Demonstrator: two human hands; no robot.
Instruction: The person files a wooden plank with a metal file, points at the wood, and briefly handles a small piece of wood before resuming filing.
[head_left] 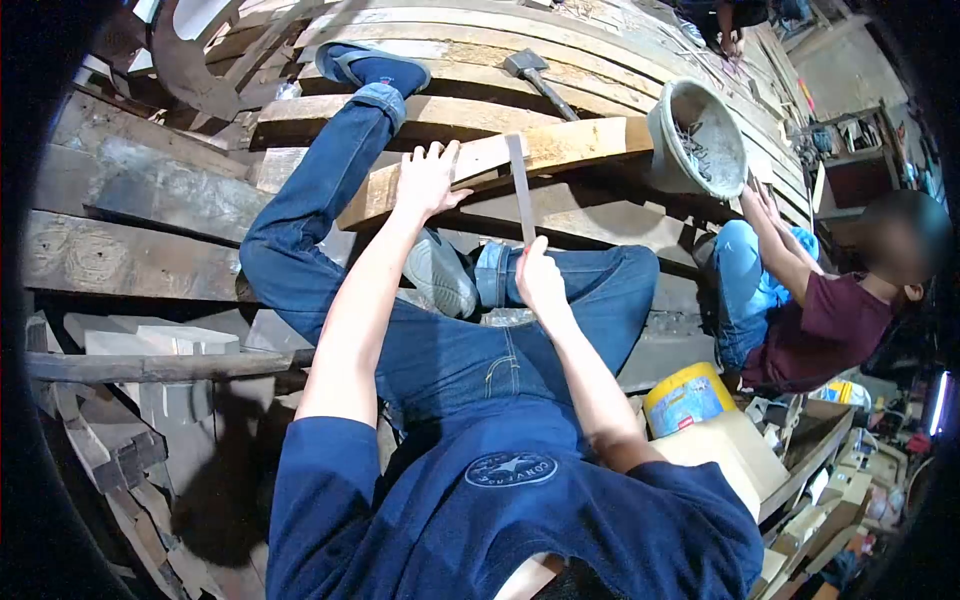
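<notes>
A curved wooden beam lies across the planks in front of me, its cut face pale. My left hand grips it near its left end, fingers over the top and thumb along the side. In my right hand, closed around its handle, is a flat metal-bladed tool; a bit of red shows at the grip. Its straight grey blade points away from me and its tip lies against the beam. I cannot make out whether the blade has teeth.
A grey bucket holding dark nail-like pieces stands by the beam's right end. Beyond the beam lies a hammer. To the right sits another person in a maroon shirt. A yellow tub is near my right elbow; wood scraps lie left.
</notes>
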